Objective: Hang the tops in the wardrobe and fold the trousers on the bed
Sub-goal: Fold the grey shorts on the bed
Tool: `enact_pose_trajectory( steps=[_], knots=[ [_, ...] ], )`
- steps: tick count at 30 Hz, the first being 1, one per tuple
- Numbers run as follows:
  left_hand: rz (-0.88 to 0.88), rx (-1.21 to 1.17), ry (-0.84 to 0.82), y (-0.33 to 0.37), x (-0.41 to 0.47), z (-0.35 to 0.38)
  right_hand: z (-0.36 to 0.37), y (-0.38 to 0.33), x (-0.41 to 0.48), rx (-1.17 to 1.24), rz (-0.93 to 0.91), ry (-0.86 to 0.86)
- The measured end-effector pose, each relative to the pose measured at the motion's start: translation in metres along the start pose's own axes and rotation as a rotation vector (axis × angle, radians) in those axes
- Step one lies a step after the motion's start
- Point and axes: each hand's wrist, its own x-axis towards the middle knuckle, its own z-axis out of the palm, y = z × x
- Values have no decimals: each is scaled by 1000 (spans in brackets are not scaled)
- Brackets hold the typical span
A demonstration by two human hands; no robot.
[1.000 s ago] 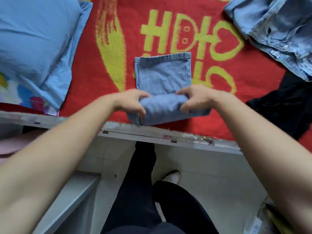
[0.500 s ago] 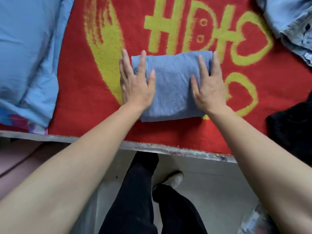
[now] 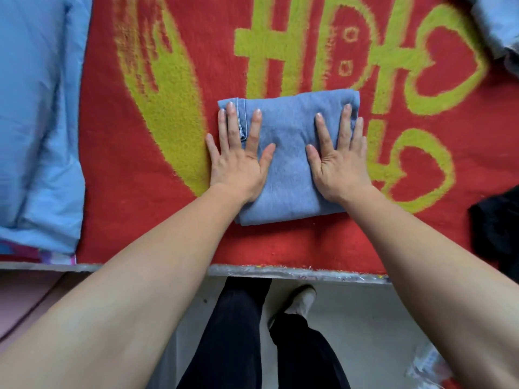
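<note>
A pair of light blue denim trousers [image 3: 289, 169], folded into a compact rectangle, lies on the red and yellow blanket [image 3: 140, 226] near the bed's front edge. My left hand [image 3: 238, 161] rests flat on the fold's left side, fingers spread. On the right side my right hand [image 3: 339, 164] lies flat in the same way. Neither hand grips the cloth; both palms press down on it.
A blue pillow [image 3: 36, 122] lies at the left of the bed. A black garment [image 3: 497, 228] sits at the right edge, and more pale denim [image 3: 497, 21] shows at the top right corner. The bed's metal rail [image 3: 280, 269] runs below the blanket.
A second ago both hands were rolling the near end of the trousers over. The fold has since been laid down, and both hands now lie flat on top of it.
</note>
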Motion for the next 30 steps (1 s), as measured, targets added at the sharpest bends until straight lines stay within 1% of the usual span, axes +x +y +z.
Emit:
enact_pose_trajectory(
  steps=[3,5,6,7,8,9,11,12,13,15,19,23,28,30],
  knots=[
    [20,-67,-29,0,-3,-8,-12,2,-1,95,-6,-44],
    [43,-180,33,-4,-6,-13,-22,6,-2,253,-51,18],
    [25,-283,82,-4,-11,-16,-26,7,-7,361,-29,62],
    [-39,-423,128,-2,-17,-19,-30,8,-13,474,36,93],
    [-153,-583,156,1,-24,-21,-33,10,-17,573,128,99],
    [-304,-755,157,4,-30,-22,-36,14,-20,656,229,75],
    [-636,-1107,83,7,-39,-23,-43,22,-21,789,388,-31],
    [-753,-1261,25,6,-41,-24,-46,26,-19,834,433,-81],
    [-808,-1373,-40,3,-42,-26,-47,30,-17,864,460,-120],
    [-799,-1465,-143,-5,-38,-28,-48,36,-11,926,475,-175],
    [-780,-1414,-291,-13,-23,-37,-42,44,0,1069,462,-238],
    [-695,-1409,-387,-20,-19,-32,-37,46,6,1167,400,-325],
    [-605,-1650,-443,-17,-33,-22,-38,46,-1,1279,265,-496],
    [-593,-1696,-476,-18,-43,-17,-36,50,-11,1312,260,-563]
  ],
)
